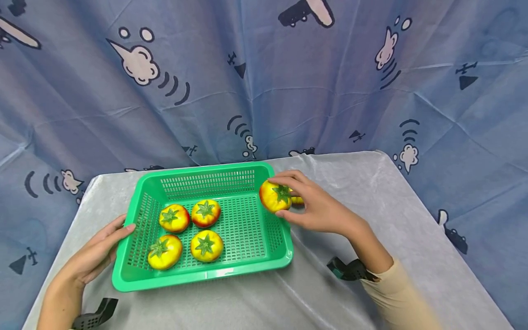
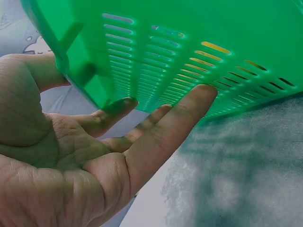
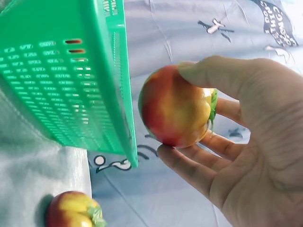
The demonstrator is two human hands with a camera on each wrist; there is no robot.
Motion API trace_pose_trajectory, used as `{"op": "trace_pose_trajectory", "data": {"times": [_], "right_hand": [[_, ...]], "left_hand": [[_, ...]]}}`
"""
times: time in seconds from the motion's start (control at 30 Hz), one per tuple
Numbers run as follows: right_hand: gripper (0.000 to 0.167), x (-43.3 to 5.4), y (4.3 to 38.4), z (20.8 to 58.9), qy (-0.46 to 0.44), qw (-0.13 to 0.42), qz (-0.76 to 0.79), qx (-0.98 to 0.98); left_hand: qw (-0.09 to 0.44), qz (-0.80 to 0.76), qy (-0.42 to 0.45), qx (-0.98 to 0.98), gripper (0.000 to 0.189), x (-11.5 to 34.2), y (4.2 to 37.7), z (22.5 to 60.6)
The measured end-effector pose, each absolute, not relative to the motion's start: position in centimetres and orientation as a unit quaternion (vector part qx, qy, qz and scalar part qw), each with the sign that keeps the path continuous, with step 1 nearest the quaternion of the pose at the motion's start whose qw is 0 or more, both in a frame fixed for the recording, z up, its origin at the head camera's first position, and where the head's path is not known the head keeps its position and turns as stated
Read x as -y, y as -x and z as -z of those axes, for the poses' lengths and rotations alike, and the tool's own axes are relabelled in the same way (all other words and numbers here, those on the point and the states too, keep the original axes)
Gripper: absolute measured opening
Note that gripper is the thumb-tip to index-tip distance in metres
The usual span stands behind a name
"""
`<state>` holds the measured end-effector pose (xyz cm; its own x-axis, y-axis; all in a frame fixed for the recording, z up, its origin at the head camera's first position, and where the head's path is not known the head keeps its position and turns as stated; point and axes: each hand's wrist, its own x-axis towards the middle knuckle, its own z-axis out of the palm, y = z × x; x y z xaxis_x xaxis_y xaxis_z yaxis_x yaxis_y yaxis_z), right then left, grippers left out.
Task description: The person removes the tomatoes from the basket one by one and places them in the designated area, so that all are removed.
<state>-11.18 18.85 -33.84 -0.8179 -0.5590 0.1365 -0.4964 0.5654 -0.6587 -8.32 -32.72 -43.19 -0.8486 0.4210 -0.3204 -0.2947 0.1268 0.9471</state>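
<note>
The basket (image 1: 243,224) stands on the table (image 1: 412,229), my left hand (image 1: 99,247) at one end, my right hand (image 1: 315,206) at the other. Four fruits (image 1: 206,246) lie in it toward my left; one fruit (image 1: 272,196) sits in my right, another fruit (image 3: 71,210) on the table below. Beyond both hangs the curtain (image 1: 288,114).

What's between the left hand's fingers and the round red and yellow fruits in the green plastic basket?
The slotted left wall of the basket. The left wrist view shows it: the left hand has its fingers outside, yellow showing through.
</note>
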Motion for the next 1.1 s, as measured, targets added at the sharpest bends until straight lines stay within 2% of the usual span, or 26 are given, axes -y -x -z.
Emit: {"op": "trace_pose_trajectory", "data": {"times": [0.5, 0.73, 0.97, 1.1], "right_hand": [[0.071, -23.1, 10.3, 36.5, 0.216, -0.033, 0.403, -0.889], [0.071, -24.7, 11.0, 36.8, 0.198, -0.071, 0.378, -0.901], [0.071, -25.5, 11.9, 38.2, 0.193, -0.07, 0.386, -0.899], [0.07, -25.8, 12.2, 38.9, 0.187, -0.065, 0.383, -0.902]], "left_hand": [[0.271, -0.65, -0.037, -0.709, 0.071, 32.5, 8.4, 43.3], [0.269, -0.649, -0.035, -0.711, 0.063, 32.8, 8.5, 43.3], [0.275, -0.663, -0.044, -0.695, 0.056, 33.2, 8.2, 43.6], [0.276, -0.657, -0.043, -0.7, 0.061, 32.9, 8.4, 43.6]]}}
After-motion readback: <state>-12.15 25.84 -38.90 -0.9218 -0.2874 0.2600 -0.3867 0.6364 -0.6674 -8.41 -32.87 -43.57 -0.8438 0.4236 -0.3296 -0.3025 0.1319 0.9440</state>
